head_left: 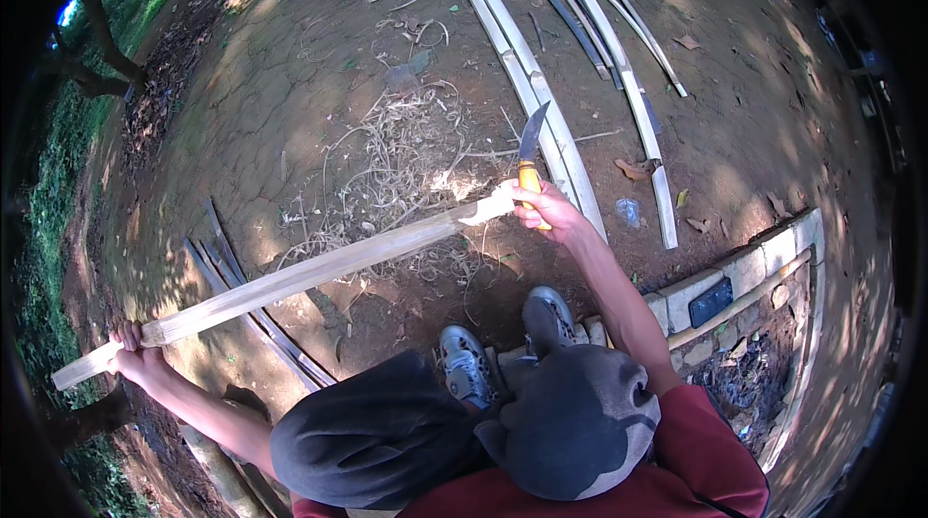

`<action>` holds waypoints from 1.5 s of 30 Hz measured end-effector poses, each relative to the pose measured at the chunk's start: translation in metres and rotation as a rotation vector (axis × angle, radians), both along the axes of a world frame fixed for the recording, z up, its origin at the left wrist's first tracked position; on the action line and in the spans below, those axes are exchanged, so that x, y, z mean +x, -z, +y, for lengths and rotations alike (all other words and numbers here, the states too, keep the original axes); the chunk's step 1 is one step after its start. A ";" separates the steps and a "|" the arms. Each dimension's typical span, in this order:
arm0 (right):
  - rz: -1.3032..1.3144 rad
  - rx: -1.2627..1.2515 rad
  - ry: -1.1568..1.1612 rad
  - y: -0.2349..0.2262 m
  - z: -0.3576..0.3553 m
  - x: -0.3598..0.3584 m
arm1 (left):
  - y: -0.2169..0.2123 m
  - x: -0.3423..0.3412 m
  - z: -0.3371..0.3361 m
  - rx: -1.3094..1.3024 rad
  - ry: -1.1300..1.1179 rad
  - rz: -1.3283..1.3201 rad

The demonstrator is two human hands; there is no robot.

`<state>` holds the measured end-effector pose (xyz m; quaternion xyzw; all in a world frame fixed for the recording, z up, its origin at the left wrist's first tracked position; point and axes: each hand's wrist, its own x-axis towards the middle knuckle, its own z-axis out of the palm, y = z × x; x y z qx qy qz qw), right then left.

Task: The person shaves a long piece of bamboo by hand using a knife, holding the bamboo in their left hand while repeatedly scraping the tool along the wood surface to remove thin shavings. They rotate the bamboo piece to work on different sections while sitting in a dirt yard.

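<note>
Outdoors, bare dirt ground (290, 83) open on far left; brick edging (764, 262) bounds near right. Bamboo slat (290, 281) runs long axis near-left to centre, far end at knife (530, 156). Left hand (135, 349) clamped on slat's near end. Right hand (546, 209) clamped on knife handle, blade pointing far. Split strips (541, 93) lie far right.

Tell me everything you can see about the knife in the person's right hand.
The knife has a dark, narrow blade tapering to a point and a yellow-orange handle that looks like wood or plastic. The right hand grips the handle, with the blade pointing up and away from the person. It is held at the far end of the long pale bamboo strip, whose other end the left hand holds.
</note>
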<state>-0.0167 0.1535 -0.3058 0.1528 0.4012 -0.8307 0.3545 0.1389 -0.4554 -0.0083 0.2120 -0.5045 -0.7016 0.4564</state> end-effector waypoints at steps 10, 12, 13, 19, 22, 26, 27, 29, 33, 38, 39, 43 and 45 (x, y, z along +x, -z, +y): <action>0.018 -0.147 0.617 0.010 0.017 -0.008 | 0.008 -0.002 -0.019 0.123 -0.107 0.070; 0.018 0.000 0.651 0.028 0.031 -0.012 | 0.013 0.015 -0.060 0.079 -0.083 0.073; 0.030 0.124 0.639 0.035 0.038 -0.011 | 0.012 0.016 -0.062 0.057 -0.069 0.075; 0.312 1.129 0.155 0.044 0.052 0.016 | 0.012 -0.015 0.008 0.061 -0.310 0.008; 0.557 1.200 0.042 0.034 0.030 0.020 | 0.001 -0.011 0.003 0.036 -0.291 -0.055; 0.583 0.707 0.226 0.049 -0.001 0.021 | 0.018 -0.037 0.027 0.073 -0.211 -0.069; 0.522 0.676 0.161 0.035 -0.008 0.019 | 0.015 -0.035 0.027 0.067 -0.204 -0.074; 0.105 0.429 0.053 -0.005 -0.017 0.015 | 0.016 -0.031 0.023 0.080 -0.188 -0.077; -0.051 -0.006 0.206 -0.018 -0.017 0.011 | 0.015 -0.027 0.017 0.134 -0.068 -0.026; 0.027 -0.083 0.316 -0.028 -0.005 0.011 | 0.035 -0.023 -0.011 0.197 0.010 0.032; 0.035 -0.118 0.327 -0.030 -0.001 0.011 | 0.040 -0.025 -0.014 0.243 -0.030 0.028; 0.163 -0.127 0.326 -0.051 0.006 0.016 | 0.063 -0.030 -0.014 0.315 -0.100 0.046; 0.178 -0.144 0.339 -0.064 0.009 0.016 | 0.076 -0.030 -0.017 0.314 -0.145 0.077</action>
